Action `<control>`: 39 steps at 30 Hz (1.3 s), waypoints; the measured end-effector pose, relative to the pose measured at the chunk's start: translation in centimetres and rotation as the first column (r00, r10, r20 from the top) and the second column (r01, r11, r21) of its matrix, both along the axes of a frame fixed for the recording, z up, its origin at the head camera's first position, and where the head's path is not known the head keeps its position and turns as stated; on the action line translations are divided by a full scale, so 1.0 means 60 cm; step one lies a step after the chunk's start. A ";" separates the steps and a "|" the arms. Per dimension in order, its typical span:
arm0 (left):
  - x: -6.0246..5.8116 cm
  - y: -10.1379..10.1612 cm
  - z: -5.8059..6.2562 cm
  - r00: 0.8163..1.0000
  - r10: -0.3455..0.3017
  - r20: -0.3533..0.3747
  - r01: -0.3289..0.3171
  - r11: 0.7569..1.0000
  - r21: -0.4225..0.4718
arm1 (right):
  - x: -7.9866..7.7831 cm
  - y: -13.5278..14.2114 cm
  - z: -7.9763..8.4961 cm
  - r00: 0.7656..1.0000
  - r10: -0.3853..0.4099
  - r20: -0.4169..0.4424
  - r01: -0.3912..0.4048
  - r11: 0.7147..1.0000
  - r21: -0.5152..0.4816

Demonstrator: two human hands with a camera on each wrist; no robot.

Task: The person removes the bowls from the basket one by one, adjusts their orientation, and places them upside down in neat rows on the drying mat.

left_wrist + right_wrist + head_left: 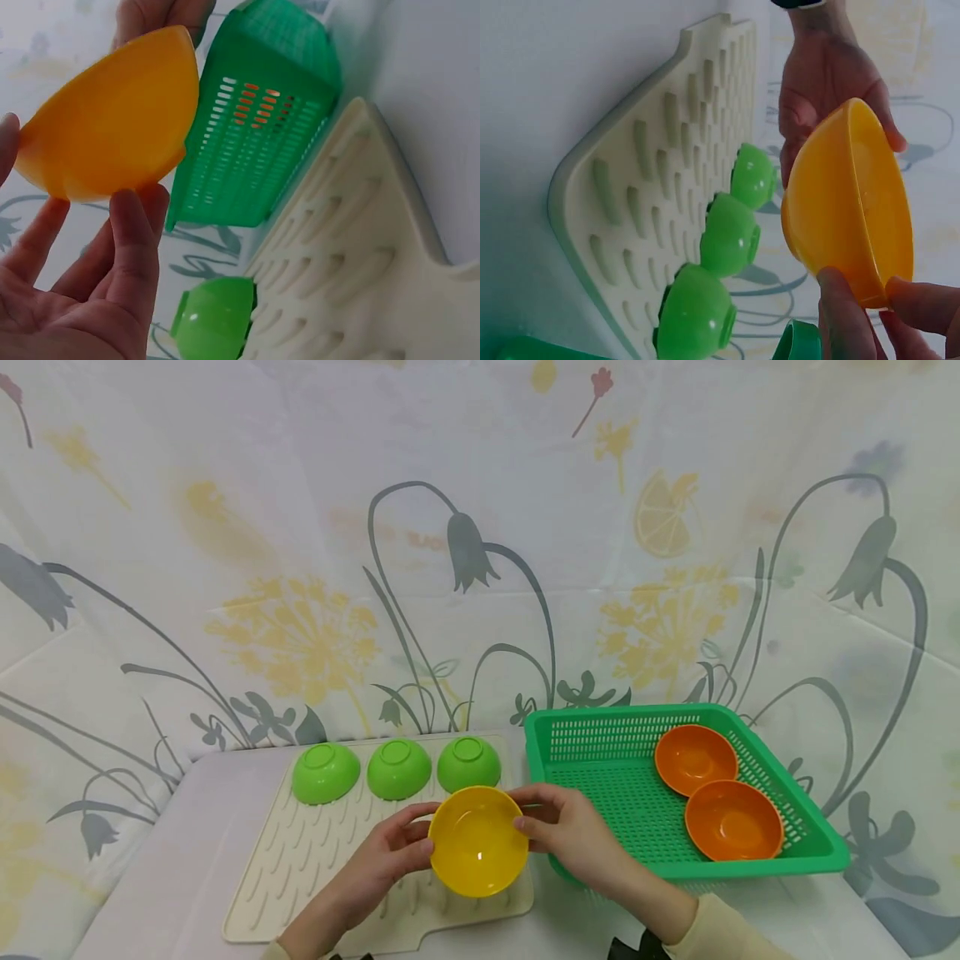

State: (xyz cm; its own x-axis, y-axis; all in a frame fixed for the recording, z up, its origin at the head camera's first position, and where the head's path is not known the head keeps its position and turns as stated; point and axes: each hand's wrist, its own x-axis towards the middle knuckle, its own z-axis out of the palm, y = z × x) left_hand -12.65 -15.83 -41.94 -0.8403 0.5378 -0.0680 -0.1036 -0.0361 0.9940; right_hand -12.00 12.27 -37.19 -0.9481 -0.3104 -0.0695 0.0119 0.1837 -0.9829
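A yellow bowl is held up above the front of the cream drying mat, its inside facing the head camera. My left hand grips its left side, the thumb by the rim and the fingers under the wall, as the left wrist view shows. On the opposite side my right hand pinches the rim between thumb and fingers. Three green bowls, a left one, a middle one and a right one, rest upside down in a row along the mat's back edge.
To the right of the mat stands a green plastic basket with slotted walls. Inside, at its right side, two orange bowls, a rear one and a front one, lie with their openings up. A flower-printed cloth hangs behind everything.
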 end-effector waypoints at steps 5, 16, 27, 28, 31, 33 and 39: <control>-0.002 -0.008 0.002 0.993 0.003 -0.117 -0.007 0.999 -0.033 | 0.000 0.001 -0.002 0.999 0.045 -0.031 -0.045 0.999 -0.018; 0.003 -0.017 0.012 0.936 -0.032 -0.352 -0.035 0.983 -0.183 | 0.002 0.006 -0.002 0.992 0.126 0.012 -0.125 0.991 -0.039; 0.011 -0.011 0.012 0.822 -0.032 -0.568 -0.066 0.986 -0.151 | 0.000 0.001 -0.002 0.981 0.190 0.045 -0.190 0.982 0.014; 0.011 -0.011 0.012 0.820 -0.035 -0.572 -0.061 0.987 -0.147 | 0.000 0.001 -0.002 0.980 0.193 0.051 -0.193 0.981 0.008; 0.010 -0.011 0.012 0.816 -0.047 -0.576 -0.038 0.990 -0.135 | 0.000 0.000 -0.004 0.981 0.187 0.054 -0.187 0.982 0.004; 0.010 -0.010 0.013 0.815 -0.058 -0.577 -0.016 0.992 -0.122 | 0.000 0.000 -0.006 0.983 0.178 0.040 -0.179 0.984 0.024; 0.009 -0.009 0.012 0.791 -0.075 -0.607 0.030 0.996 -0.085 | 0.003 -0.002 -0.009 0.987 0.162 -0.016 -0.161 0.985 0.062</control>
